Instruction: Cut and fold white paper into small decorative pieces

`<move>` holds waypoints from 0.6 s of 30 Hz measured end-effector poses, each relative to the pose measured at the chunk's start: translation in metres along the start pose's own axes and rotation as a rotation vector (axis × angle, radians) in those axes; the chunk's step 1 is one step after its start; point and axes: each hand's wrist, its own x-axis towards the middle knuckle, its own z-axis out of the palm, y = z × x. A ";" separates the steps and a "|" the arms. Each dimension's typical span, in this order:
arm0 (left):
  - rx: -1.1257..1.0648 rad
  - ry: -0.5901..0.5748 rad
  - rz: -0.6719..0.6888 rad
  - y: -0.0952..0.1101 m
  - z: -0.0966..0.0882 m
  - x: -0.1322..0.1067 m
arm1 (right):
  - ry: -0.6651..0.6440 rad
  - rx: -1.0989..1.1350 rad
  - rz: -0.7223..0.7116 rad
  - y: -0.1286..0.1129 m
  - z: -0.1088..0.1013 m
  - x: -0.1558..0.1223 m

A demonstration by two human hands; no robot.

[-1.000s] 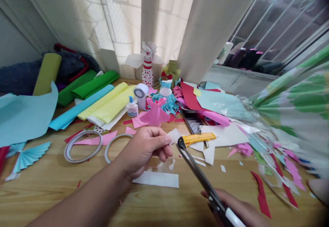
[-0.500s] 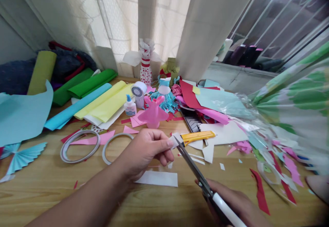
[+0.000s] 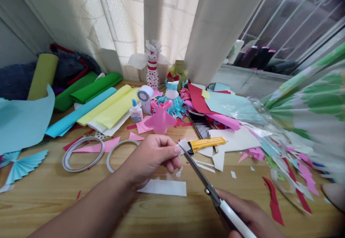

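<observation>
So left hand (image 3: 151, 159) pinching a small white paper scrap (image 3: 183, 146) | right hand (image 3: 249, 214) wrapped round white-handled metal scissors (image 3: 207, 187), blades nearly closed at the scrap | yellow utility knife (image 3: 206, 144) just beyond

1. The scissors (image 3: 201, 177) have grey metal blades with a dull sheen. Their handle is smooth, glossy white plastic.
2. The white scrap (image 3: 184, 145) at the blade tips is thin matt paper, and so is the white strip (image 3: 163, 187) lying flat.
3. The table (image 3: 54, 198) is light wood with visible grain and a smooth satin finish.
4. The utility knife (image 3: 208, 143) has a slightly shiny yellow plastic body.
5. The tape rings (image 3: 65, 160) look like glossy film, though the view is too soft to be sure.
6. The curtain (image 3: 121, 26) is pale, matt woven cloth.
7. The rolled sheets (image 3: 94, 87), in green, yellow and blue, are matt paper.
8. The wrap (image 3: 256, 110) is clear, crinkled, glossy plastic film.
</observation>
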 end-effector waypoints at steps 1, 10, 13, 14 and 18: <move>0.007 -0.001 -0.005 0.001 -0.001 0.000 | 0.002 -0.005 0.004 0.001 0.000 0.000; 0.048 -0.012 -0.014 0.004 -0.005 0.000 | 0.028 0.060 -0.005 0.001 -0.002 -0.001; 0.058 -0.011 -0.020 0.005 -0.003 0.001 | 0.044 0.064 -0.018 0.002 -0.002 -0.003; 0.063 -0.011 -0.018 0.005 -0.003 0.001 | 0.051 0.060 -0.017 0.003 -0.002 -0.003; 0.069 -0.014 -0.002 0.005 -0.003 0.001 | 0.088 0.037 -0.021 0.003 -0.004 -0.005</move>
